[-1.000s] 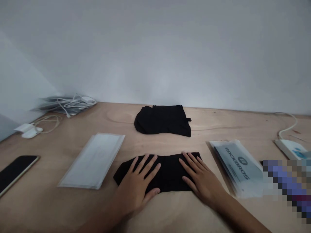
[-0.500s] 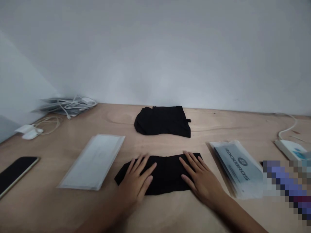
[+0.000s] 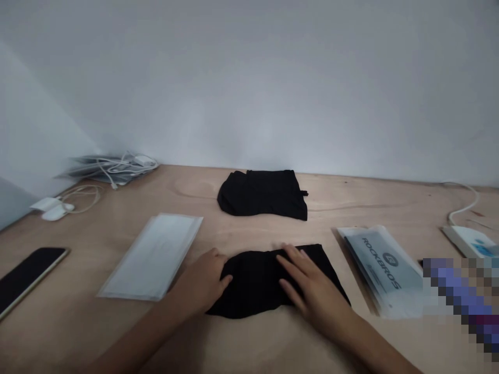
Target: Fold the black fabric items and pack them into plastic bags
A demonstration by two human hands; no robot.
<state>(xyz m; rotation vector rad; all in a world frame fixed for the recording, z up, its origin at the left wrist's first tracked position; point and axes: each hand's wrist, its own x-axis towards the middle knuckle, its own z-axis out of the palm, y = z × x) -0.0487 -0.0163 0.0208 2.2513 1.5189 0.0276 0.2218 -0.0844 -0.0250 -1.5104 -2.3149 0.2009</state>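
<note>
A piece of black cloth (image 3: 249,288) lies spread on the wooden table in front of me. At its left end, my left hand (image 3: 202,280) has its fingers curled in on the fabric, the thumb resting near the edge; the fingertips are partly hidden. My right hand (image 3: 312,283) lies flat on the right part of the same cloth, fingers spread. Farther back, near the wall, lies a second black cloth item (image 3: 265,195), folded flat, with a small tab sticking out on its right side.
A flat translucent sleeve (image 3: 152,259) lies on the left, beside a phone (image 3: 31,272). To the right is a clear ROCKBROS package (image 3: 380,267), with a white power strip (image 3: 470,241) beyond. White cables (image 3: 125,163) lie over grey bags at back left.
My left hand has gone from flat with spread fingers to curled at the cloth's left end, which has drawn in and folded. My right hand has slid slightly left.
</note>
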